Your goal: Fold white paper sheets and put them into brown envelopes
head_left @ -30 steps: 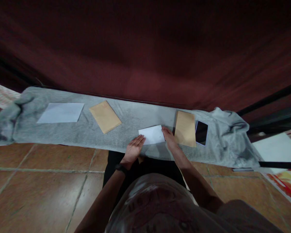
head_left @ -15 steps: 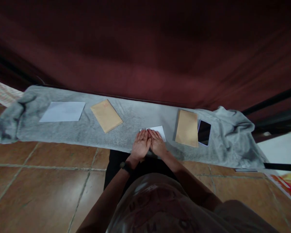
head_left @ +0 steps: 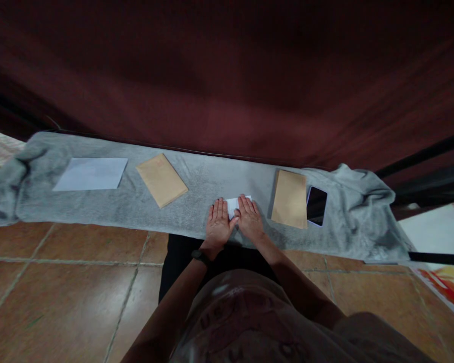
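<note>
A small white paper (head_left: 232, 205), which looks folded, lies on the grey cloth at the near edge in front of me. My left hand (head_left: 218, 222) rests flat at its left end, fingers stretched out. On its right part lies my right hand (head_left: 249, 218), also flat with extended fingers. The two thumbs meet near the paper's lower edge. Much of the paper is hidden under the hands. To the left is a brown envelope (head_left: 162, 180). A stack of brown envelopes (head_left: 289, 199) sits to the right.
The grey cloth (head_left: 204, 176) covers a long narrow surface. White paper sheets (head_left: 91, 174) lie at the far left. A phone (head_left: 317, 205) lies right of the brown stack. A dark red curtain (head_left: 227, 121) hangs behind. The floor (head_left: 75, 292) is tiled.
My hands have slid apart: the left a little leftward, the right rightward over the paper's right end. The paper's middle now shows between them. The view has shifted slightly.
</note>
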Demonstrator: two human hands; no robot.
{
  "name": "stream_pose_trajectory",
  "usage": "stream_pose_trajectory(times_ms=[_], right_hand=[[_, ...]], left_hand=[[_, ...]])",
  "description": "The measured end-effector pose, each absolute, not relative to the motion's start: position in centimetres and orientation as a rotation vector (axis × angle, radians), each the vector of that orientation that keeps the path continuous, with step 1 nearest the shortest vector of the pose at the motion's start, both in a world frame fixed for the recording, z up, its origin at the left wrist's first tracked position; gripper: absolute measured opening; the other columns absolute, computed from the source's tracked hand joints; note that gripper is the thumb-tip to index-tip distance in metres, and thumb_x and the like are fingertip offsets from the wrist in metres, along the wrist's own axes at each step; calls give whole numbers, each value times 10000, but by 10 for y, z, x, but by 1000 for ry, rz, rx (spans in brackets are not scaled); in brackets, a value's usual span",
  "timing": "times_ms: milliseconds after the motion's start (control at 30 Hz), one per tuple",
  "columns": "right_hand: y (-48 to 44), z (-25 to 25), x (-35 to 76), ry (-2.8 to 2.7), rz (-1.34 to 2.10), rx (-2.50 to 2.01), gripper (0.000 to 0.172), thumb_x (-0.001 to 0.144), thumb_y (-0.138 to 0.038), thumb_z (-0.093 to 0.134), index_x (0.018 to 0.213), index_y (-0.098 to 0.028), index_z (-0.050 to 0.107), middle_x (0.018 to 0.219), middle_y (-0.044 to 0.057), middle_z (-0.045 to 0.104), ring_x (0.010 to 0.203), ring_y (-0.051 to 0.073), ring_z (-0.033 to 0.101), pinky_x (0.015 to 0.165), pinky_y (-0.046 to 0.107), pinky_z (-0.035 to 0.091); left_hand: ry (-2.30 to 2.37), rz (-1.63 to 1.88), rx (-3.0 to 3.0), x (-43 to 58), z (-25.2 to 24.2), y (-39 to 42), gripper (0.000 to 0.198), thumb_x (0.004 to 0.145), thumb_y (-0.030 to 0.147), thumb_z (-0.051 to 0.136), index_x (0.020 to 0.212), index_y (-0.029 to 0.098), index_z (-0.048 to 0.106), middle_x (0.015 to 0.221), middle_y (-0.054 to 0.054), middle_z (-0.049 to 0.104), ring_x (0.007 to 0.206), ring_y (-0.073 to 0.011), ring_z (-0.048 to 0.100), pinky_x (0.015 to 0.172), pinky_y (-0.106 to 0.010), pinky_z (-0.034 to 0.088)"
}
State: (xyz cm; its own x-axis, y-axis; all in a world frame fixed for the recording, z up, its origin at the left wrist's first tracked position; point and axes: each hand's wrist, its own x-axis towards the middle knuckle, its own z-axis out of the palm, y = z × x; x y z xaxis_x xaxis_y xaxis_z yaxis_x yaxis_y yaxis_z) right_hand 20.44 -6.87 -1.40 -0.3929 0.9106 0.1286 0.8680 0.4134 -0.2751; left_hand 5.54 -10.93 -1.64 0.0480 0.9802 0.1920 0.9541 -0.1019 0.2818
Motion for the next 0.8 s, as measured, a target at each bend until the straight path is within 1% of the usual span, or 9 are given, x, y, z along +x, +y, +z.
stream_pose_trajectory(times_ms=[200, 367, 467, 600, 800], right_hand=[[-70, -15, 213, -2372, 188, -1637, 592, 1079, -353, 354, 1580, -37, 360, 1656, 195, 334, 1528, 304, 345, 1246, 520, 263], [-71, -18, 217, -2362, 157, -1662, 610, 1069, -340, 378, 1575, 0, 348, 1641, 224, 350, 1517, 317, 356, 1237, 533, 273], [-71, -19, 218, -2360, 157, -1656, 614, 1062, -336, 392, 1576, -2, 346, 1638, 227, 357, 1514, 321, 360, 1232, 543, 278], [-71, -17, 218, -2353, 185, -1648, 623, 1057, -341, 402, 1581, -11, 338, 1639, 232, 352, 1510, 328, 366, 1225, 558, 283], [-71, -17, 218, -2318, 197, -1627, 602, 1060, -332, 396, 1581, -31, 351, 1626, 237, 376, 1499, 339, 384, 1207, 581, 294]], left_hand=[[2082, 566, 2232, 47, -20, -120, 737, 1044, 503, 402, 1590, 19, 293, 1615, -265, 366, 1553, -343, 277, 1245, -560, 277], [2068, 550, 2283, 46, -17, -136, 727, 1055, 482, 397, 1582, -5, 282, 1613, -285, 360, 1554, -362, 263, 1243, -572, 276], [2064, 511, 2283, 50, -14, -145, 738, 1056, 492, 390, 1574, -23, 280, 1618, -298, 340, 1558, -368, 248, 1241, -570, 285], [2054, 437, 2270, 52, -9, -151, 737, 1053, 509, 380, 1573, -6, 295, 1625, -281, 343, 1555, -369, 257, 1240, -567, 288], [2001, 354, 2288, 53, -3, -163, 735, 1038, 489, 423, 1573, -2, 309, 1620, -285, 348, 1554, -372, 267, 1233, -597, 293]])
